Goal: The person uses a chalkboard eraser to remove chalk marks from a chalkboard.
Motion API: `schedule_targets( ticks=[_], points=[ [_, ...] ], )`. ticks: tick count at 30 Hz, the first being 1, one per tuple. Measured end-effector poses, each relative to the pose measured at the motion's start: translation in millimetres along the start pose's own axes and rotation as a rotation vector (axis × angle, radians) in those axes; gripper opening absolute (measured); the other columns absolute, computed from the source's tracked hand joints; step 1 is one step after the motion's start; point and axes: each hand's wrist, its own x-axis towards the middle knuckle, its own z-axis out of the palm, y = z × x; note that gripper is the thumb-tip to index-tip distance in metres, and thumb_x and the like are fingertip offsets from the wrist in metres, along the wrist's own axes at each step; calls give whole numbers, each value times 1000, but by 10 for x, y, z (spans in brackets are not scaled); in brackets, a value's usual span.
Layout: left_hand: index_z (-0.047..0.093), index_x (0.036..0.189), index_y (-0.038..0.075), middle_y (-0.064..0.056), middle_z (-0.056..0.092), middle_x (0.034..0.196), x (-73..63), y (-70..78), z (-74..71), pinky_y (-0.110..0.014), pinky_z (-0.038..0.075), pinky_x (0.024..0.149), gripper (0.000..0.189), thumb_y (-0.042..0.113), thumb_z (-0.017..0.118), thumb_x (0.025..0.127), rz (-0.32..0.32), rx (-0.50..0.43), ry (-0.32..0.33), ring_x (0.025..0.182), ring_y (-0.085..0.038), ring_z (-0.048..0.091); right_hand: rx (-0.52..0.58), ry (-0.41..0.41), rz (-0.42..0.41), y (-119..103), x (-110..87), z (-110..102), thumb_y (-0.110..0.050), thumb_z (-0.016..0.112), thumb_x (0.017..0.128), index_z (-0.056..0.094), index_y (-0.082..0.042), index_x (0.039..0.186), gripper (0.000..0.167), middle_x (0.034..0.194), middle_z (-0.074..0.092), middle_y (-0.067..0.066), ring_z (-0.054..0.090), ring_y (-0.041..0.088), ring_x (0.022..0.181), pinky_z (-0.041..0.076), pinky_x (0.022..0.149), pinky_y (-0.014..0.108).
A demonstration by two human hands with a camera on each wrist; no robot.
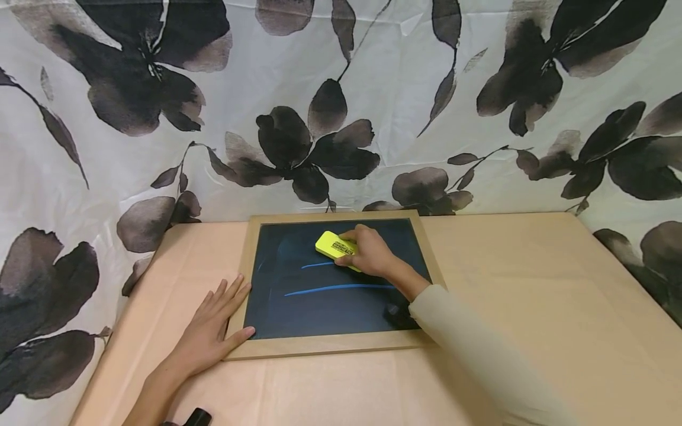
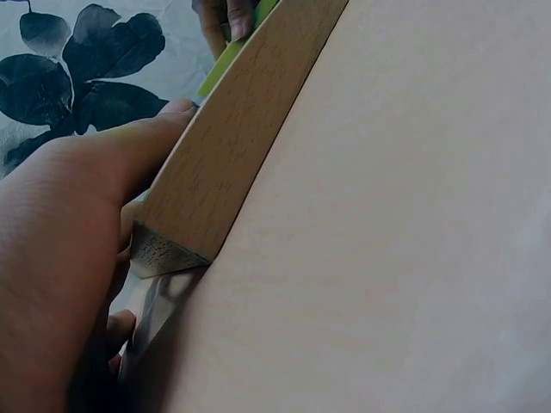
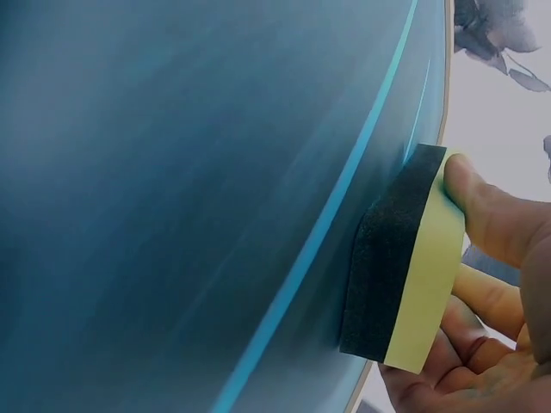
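A small chalkboard (image 1: pixel 330 313) with a wooden frame (image 2: pixel 232 120) lies on the table. Two blue lines cross it, the lower one (image 1: pixel 341 288) longer; part of the upper line (image 1: pixel 314 265) is hidden behind a yellow eraser (image 1: pixel 333 244). My right hand (image 1: pixel 370 251) pinches this eraser between thumb and fingers, over the upper part of the board. In the right wrist view the eraser's dark felt side (image 3: pixel 387 258) faces the board. My left hand (image 1: pixel 213 322) rests at the frame's left edge, fingers spread and thumb on the lower left corner.
The light wooden table (image 1: pixel 533 284) extends on both sides of the board. Behind it hangs a white cloth (image 1: pixel 405 106) with dark flowers. A black object (image 1: pixel 198 417) shows by my left wrist at the bottom edge. My right sleeve (image 1: pixel 479 349) covers the board's lower right corner.
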Motion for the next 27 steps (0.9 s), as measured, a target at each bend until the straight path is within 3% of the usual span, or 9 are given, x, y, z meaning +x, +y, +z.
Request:
schedule_targets(
  ticks=[7, 14, 27],
  points=[
    [31, 151, 14, -10, 21, 157, 7, -12, -6, -55, 8, 113, 77, 41, 66, 88, -7, 6, -8, 142, -41, 14, 0, -24, -34, -222, 128, 126, -28, 81, 78, 61, -3, 129, 60, 101, 55, 9, 49, 23, 87, 42, 76, 33],
    [33, 151, 13, -11, 22, 157, 12, -6, -13, -56, 9, 112, 77, 40, 67, 87, -5, 9, -6, 141, -41, 15, -7, -53, -134, -391, 235, 226, -27, 81, 79, 60, -2, 129, 60, 96, 54, 8, 49, 21, 82, 42, 71, 31],
    [32, 151, 14, -10, 22, 157, -3, -6, -6, -54, 9, 113, 78, 41, 66, 87, -12, 25, -12, 142, -40, 15, -11, -109, -171, -468, 271, 259, -24, 79, 80, 59, -5, 131, 58, 90, 49, 6, 44, 20, 80, 36, 68, 28]
  ],
)
